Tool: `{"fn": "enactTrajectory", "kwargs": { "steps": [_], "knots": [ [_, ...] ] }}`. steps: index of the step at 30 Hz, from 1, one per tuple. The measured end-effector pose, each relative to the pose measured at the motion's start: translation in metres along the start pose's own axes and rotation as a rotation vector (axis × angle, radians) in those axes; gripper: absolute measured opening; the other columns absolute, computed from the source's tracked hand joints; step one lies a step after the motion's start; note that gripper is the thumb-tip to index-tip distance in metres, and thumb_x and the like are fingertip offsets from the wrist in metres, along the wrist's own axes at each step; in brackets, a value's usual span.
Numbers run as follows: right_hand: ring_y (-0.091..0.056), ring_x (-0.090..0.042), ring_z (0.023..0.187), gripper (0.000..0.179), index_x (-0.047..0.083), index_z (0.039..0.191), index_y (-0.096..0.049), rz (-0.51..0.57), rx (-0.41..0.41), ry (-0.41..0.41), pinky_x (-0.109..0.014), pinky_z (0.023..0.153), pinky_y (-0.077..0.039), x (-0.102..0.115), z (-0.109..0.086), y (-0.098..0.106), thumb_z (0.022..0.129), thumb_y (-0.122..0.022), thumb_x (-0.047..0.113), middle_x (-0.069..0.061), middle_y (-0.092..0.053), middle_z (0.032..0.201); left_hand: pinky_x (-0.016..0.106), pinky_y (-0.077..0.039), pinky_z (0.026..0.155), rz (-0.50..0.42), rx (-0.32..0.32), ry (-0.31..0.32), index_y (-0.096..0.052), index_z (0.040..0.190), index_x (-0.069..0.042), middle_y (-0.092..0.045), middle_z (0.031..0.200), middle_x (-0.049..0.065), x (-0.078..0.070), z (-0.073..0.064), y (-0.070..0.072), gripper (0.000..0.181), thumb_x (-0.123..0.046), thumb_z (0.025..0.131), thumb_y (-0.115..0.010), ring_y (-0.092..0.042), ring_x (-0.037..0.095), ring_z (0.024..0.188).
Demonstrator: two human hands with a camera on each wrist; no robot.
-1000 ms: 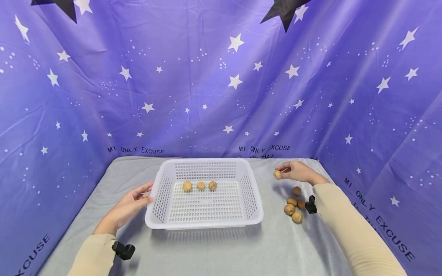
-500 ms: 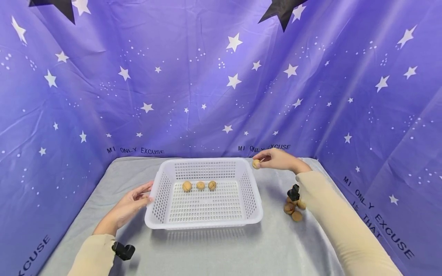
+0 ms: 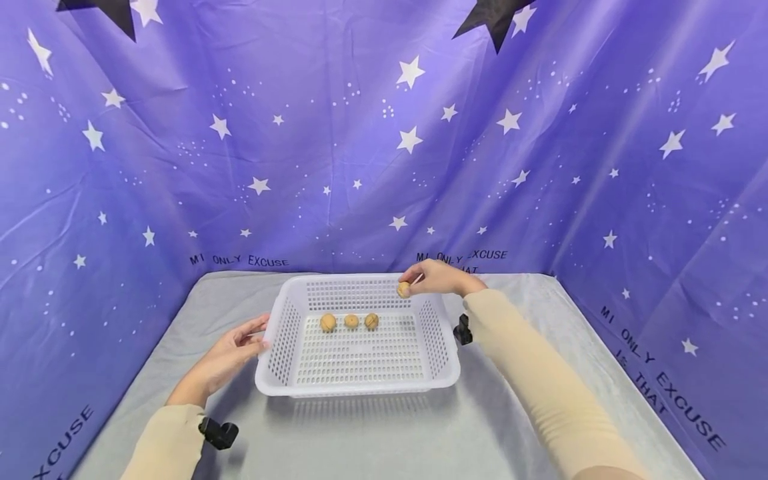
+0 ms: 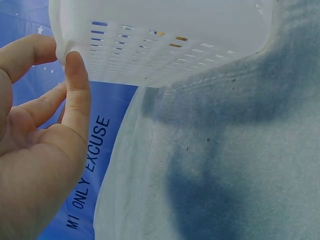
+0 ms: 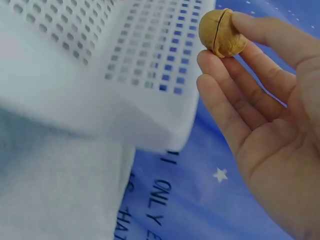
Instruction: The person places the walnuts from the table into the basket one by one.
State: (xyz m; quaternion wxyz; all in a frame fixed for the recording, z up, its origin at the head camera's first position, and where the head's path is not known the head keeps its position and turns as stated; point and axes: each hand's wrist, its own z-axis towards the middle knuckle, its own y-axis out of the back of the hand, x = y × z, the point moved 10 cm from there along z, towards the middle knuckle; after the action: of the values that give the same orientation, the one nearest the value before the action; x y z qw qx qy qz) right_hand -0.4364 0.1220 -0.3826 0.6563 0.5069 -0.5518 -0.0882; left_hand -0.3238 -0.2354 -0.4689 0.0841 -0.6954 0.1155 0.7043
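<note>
A white plastic basket with perforated walls stands mid-table in the head view. Three walnuts lie in a row on its floor: a left walnut, a middle walnut and a right walnut. My left hand holds the basket's left rim, thumb against the near side, as the left wrist view also shows. Above the basket's back right corner, my right hand pinches another walnut between thumb and fingertips. The loose walnuts on the right are now hidden behind the right forearm.
A grey cloth covers the table. Purple star-printed curtains enclose the back and both sides. Beige sleeves with black wrist cameras reach in from the lower left and lower right.
My right hand has carried its walnut leftward, from beside the basket to over its back right corner. Its forearm now covers the loose walnuts. The left hand stays at the rim.
</note>
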Motion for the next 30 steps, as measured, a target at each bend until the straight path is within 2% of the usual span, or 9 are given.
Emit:
{"fn": "enactTrajectory", "kwargs": {
  "steps": [6, 10, 15, 21, 30],
  "knots": [
    [-0.061, -0.024, 0.113, 0.044, 0.008, 0.129, -0.067, -0.001, 0.004, -0.047, -0.048, 0.103, -0.044, -0.003, 0.016, -0.019, 0.090, -0.075, 0.027, -0.002, -0.070, 0.116, 0.022, -0.049, 0.092, 0.003, 0.002, 0.000, -0.023, 0.154, 0.009, -0.034, 0.147, 0.032, 0.001, 0.000, 0.000, 0.071, 0.003, 0.095, -0.062, -0.059, 0.012, 0.107],
    [-0.060, -0.023, 0.114, 0.043, 0.010, 0.128, -0.067, 0.029, 0.014, -0.110, -0.050, 0.105, -0.042, -0.010, 0.022, -0.035, 0.090, -0.074, 0.027, -0.001, -0.069, 0.117, 0.023, -0.049, 0.092, 0.005, -0.001, -0.003, -0.024, 0.154, 0.009, -0.034, 0.147, 0.032, 0.001, 0.000, 0.001, 0.071, 0.003, 0.094, -0.062, -0.059, 0.013, 0.107],
    [-0.060, -0.021, 0.109, 0.037, 0.009, 0.123, -0.068, 0.077, 0.019, -0.180, -0.045, 0.103, -0.045, -0.021, 0.026, -0.052, 0.090, -0.076, 0.021, -0.001, -0.068, 0.114, 0.023, -0.050, 0.092, 0.010, 0.004, 0.000, -0.024, 0.154, 0.009, -0.035, 0.147, 0.032, 0.001, 0.001, 0.000, 0.071, 0.002, 0.094, -0.062, -0.059, 0.015, 0.108],
    [-0.062, -0.022, 0.102, 0.032, 0.004, 0.115, -0.070, 0.069, -0.004, -0.189, -0.042, 0.098, -0.048, -0.027, 0.030, -0.064, 0.086, -0.078, 0.012, -0.004, -0.069, 0.106, 0.023, -0.050, 0.091, 0.010, -0.006, -0.003, -0.025, 0.153, 0.009, -0.035, 0.147, 0.032, 0.001, 0.002, 0.001, 0.071, 0.003, 0.093, -0.063, -0.060, 0.015, 0.109],
    [-0.061, -0.020, 0.102, 0.032, 0.008, 0.112, -0.073, 0.012, -0.046, -0.268, -0.042, 0.097, -0.048, -0.044, 0.032, -0.080, 0.083, -0.081, 0.015, -0.001, -0.069, 0.107, 0.022, -0.050, 0.092, 0.004, -0.015, 0.001, -0.024, 0.153, 0.010, -0.035, 0.147, 0.032, 0.002, 0.002, 0.002, 0.072, 0.003, 0.093, -0.063, -0.059, 0.011, 0.106]
  ]
}}
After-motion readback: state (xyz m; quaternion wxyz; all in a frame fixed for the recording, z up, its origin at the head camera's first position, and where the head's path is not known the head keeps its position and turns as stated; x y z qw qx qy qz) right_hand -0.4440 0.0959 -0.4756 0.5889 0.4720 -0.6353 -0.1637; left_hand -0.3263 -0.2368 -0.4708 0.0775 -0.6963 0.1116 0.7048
